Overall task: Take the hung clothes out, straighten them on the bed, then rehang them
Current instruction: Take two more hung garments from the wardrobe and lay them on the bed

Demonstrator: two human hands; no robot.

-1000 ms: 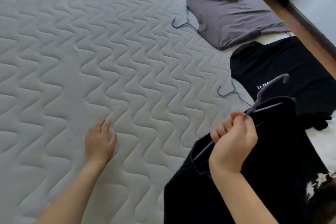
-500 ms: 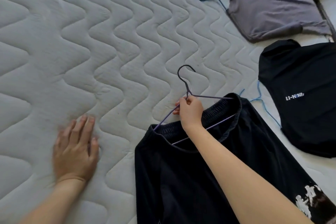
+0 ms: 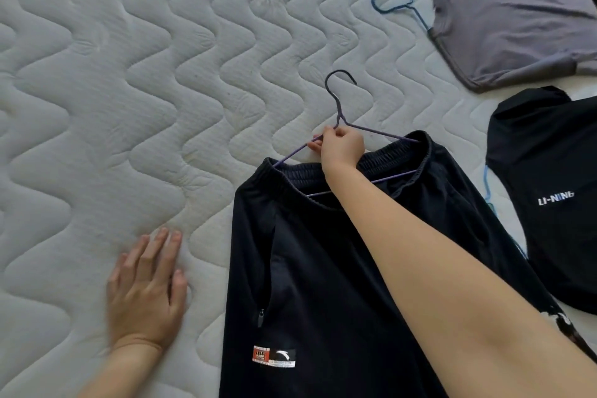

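Lowered since a second ago, the black trousers now lie flat on the mattress instead of hanging from the raised right hand. The left hand stays pressed on the bedding in much the same spot.

Right hand: thumb and fingertips pinch the thin purple wire hanger just below its twisted neck, where the two shoulders divide. The curved hook lies on the mattress and points away from the person. Both shoulder ends and the lower bar pass inside the ribbed, elastic waistband.

Left hand: released and holding nothing, palm down, its straight fingers slightly spread on the quilting just beside the trousers' left edge.

Trousers: smooth dark fabric with a zipped side pocket and a small rectangular red, white and black label near the lower edge of the view.

Mattress: pale, padded, stitched in repeating wavy lines.

Far right, top: a grey shirt spread flat on a blue wire hanger whose hook sticks out from the collar.

Far right, middle: a black shirt with white lettering, a second blue hanger showing at its edge, near the trousers.
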